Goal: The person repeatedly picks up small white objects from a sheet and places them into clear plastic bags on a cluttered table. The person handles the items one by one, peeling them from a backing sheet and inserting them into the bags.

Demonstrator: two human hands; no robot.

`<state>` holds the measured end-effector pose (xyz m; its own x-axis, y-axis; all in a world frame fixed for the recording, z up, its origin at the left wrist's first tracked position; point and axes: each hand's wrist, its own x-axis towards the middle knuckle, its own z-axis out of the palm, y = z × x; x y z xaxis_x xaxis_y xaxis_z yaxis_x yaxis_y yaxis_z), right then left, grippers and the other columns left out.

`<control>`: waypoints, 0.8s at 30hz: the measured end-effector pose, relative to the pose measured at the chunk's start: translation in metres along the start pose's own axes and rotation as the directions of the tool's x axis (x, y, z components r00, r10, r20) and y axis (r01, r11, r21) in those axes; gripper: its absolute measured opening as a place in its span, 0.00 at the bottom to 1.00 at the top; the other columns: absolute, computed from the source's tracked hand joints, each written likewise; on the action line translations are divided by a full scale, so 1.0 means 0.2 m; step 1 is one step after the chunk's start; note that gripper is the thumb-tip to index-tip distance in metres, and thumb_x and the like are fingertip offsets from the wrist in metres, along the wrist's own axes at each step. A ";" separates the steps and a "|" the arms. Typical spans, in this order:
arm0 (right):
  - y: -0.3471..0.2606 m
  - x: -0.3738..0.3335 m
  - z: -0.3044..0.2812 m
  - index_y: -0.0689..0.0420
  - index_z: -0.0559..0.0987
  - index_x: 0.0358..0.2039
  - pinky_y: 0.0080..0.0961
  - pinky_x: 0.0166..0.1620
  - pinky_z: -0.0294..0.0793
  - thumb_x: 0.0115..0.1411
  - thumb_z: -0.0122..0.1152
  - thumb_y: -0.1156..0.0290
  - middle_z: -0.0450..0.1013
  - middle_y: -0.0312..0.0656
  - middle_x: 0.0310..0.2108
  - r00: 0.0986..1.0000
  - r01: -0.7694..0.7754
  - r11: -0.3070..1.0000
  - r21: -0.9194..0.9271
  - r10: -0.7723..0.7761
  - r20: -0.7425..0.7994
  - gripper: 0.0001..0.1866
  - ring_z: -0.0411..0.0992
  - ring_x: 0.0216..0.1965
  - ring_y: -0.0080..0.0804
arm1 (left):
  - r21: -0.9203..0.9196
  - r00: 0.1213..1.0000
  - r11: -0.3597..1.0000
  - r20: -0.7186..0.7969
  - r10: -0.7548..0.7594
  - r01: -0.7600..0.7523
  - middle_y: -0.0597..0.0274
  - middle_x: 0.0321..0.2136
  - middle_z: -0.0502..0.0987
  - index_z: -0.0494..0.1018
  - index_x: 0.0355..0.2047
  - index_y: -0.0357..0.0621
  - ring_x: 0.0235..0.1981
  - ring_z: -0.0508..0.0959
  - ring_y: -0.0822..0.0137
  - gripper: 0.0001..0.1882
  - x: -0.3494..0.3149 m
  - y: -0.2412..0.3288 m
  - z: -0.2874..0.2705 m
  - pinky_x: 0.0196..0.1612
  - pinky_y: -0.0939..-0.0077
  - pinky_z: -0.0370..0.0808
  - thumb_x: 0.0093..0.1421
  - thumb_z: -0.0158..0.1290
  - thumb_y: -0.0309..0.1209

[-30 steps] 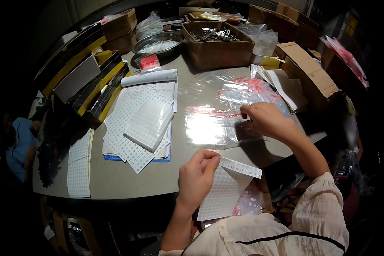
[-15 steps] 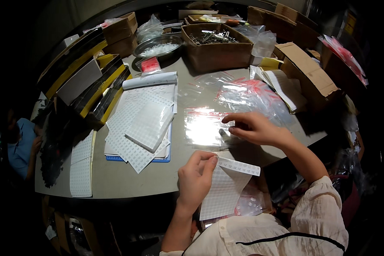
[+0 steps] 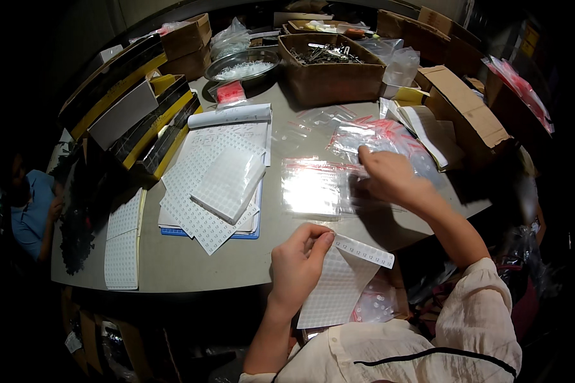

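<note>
Grey bench is carrying sticker sheets; left hand is pinching a sticker sheet, right hand is pressing flat on an unlabelled clear bag.

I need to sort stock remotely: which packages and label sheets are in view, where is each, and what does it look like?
Label sheet: in the left hand, white grid, top strip peeled back.
Clear zip bags: flat at table centre under the right hand, red-edged.
Label sheet stack: centre-left, white, on a blue board.
Open brown carton: at the back, holding dark metal parts.
Closed brown box: right edge.
Black-and-yellow flat boxes: left, leaning.
</note>
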<state>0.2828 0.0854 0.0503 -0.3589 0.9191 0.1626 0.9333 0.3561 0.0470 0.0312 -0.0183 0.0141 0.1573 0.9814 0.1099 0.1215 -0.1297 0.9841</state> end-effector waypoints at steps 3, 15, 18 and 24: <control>-0.01 -0.06 -0.11 0.59 0.71 0.42 0.44 0.38 0.75 0.59 0.72 0.66 0.76 0.48 0.34 0.988 0.097 0.990 0.105 -0.083 -0.128 0.19 0.76 0.36 0.50 | 0.080 0.998 0.995 -0.028 -0.054 0.056 0.58 0.26 0.84 0.81 0.39 0.35 0.29 0.83 0.76 0.08 -0.01 0.02 -0.01 0.33 0.79 0.76 0.68 0.61 0.29; -0.36 -0.26 -0.14 0.59 0.79 0.41 0.35 0.42 0.75 0.60 0.71 0.73 0.75 0.44 0.38 0.939 0.341 0.723 0.600 -0.293 -0.181 0.11 0.75 0.41 0.46 | -0.084 0.999 0.996 -0.023 -0.036 0.034 0.57 0.27 0.85 0.82 0.41 0.36 0.28 0.81 0.76 0.08 -0.01 -0.07 -0.01 0.33 0.78 0.76 0.69 0.60 0.29; -0.37 -0.29 -0.13 0.58 0.79 0.41 0.35 0.43 0.75 0.58 0.70 0.79 0.74 0.44 0.37 0.891 0.450 0.774 0.445 -0.356 -0.282 0.11 0.74 0.41 0.46 | -0.061 0.998 0.997 -0.015 -0.057 0.056 0.57 0.28 0.85 0.82 0.42 0.36 0.29 0.82 0.74 0.08 -0.01 -0.06 -0.01 0.34 0.77 0.76 0.69 0.59 0.29; -0.17 -0.25 -0.13 0.58 0.77 0.45 0.40 0.54 0.72 0.46 0.67 0.83 0.74 0.47 0.44 0.944 0.317 0.798 0.513 -0.213 -0.253 0.23 0.70 0.49 0.50 | 0.023 0.998 1.000 -0.066 0.013 -0.012 0.55 0.29 0.85 0.82 0.41 0.35 0.30 0.84 0.70 0.08 -0.02 -0.03 -0.01 0.35 0.75 0.77 0.69 0.59 0.29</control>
<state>0.2704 0.0228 0.0670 -0.5338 0.7490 0.3925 0.6229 0.6622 -0.4166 0.0283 -0.0211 0.0087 0.0942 0.9868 0.1318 0.1422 -0.1444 0.9792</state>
